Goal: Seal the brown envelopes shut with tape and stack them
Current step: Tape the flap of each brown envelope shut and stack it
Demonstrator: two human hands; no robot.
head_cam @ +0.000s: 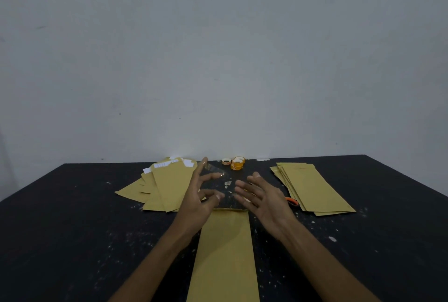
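Dark table (72, 229): envelope (224, 253) ends just short of fingers (243, 185).

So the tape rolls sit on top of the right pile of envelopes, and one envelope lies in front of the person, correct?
Not quite. The head view shows the tape rolls standing on the black table near its far edge, between the left pile and the right pile, not on top of either. One envelope does lie in front of the person.
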